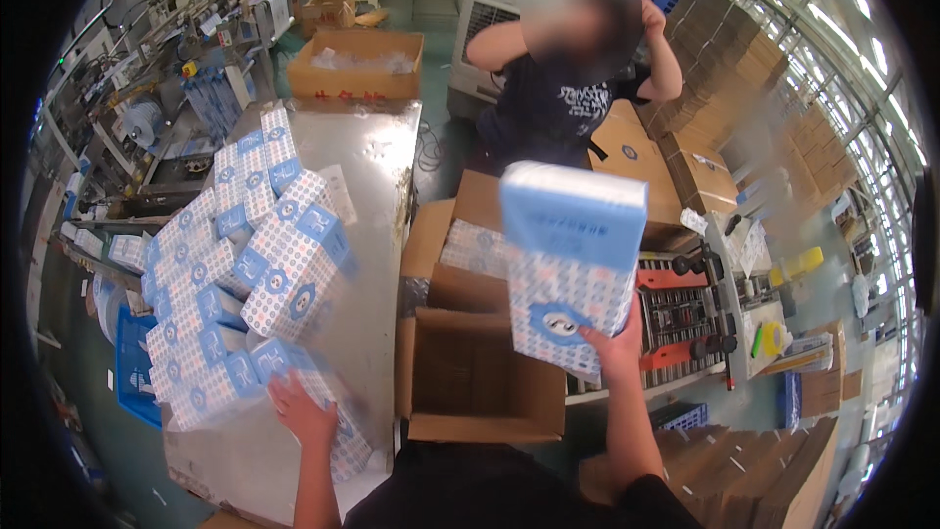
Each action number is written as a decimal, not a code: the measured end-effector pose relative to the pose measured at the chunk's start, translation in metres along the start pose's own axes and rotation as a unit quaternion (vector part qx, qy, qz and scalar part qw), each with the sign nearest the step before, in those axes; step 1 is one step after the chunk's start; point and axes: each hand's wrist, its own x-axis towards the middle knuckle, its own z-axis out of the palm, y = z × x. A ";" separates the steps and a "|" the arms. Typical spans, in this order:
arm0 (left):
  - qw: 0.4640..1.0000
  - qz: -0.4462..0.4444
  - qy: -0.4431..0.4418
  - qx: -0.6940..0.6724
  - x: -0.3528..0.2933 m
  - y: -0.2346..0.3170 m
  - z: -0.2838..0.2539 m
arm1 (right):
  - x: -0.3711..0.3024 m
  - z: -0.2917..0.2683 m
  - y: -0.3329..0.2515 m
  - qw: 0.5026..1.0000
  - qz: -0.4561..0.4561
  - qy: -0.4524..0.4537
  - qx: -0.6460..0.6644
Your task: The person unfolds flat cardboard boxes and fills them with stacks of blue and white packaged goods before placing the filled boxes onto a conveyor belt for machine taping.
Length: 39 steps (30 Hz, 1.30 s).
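Note:
A soft tissue pack (563, 279), white with a blue end band and a small printed pattern, is raised above the cartons, and my right hand (617, 343) grips its lower right corner. On the metal table at left, my left hand (305, 413) spans another tissue pack (348, 446) at the near end of the pile, its fingers spread across the wrapper. More tissue packs (201, 333) of the same print lie heaped beyond and left of that hand. Below the raised pack stands an open cardboard box (480, 431), its visible inside bare.
The metal table (377, 171) runs along the left. Behind the open box, another carton (426, 240) holds tissue packs. A person (558, 103) stands across from me with arms raised. A roller machine (681, 309) is at right, with flattened cardboard (744, 470) stacked near me.

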 end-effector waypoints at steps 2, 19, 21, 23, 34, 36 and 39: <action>0.993 -0.029 0.024 -0.112 0.004 -0.019 0.010 | -0.020 -0.008 0.018 0.999 -0.008 -0.033 -0.011; 0.276 0.263 -0.450 -0.808 0.008 0.158 -0.086 | -0.039 -0.075 0.052 0.972 0.017 -0.203 0.121; 0.265 0.182 -0.520 -0.792 0.009 0.171 -0.082 | -0.041 -0.086 0.043 0.976 -0.005 -0.158 0.150; 0.289 0.179 -0.516 -0.786 -0.001 0.186 -0.091 | -0.046 -0.094 0.039 0.977 -0.020 -0.126 0.168; 0.503 0.446 -0.291 -0.681 -0.051 0.240 -0.109 | -0.070 -0.126 0.026 0.975 -0.061 -0.006 0.212; 0.440 0.357 -0.396 -0.723 -0.058 0.253 -0.106 | -0.076 -0.135 0.019 0.975 -0.069 0.025 0.209; 0.395 0.204 -0.551 -0.706 -0.049 0.249 -0.095 | -0.084 -0.148 0.011 0.970 -0.088 0.055 0.220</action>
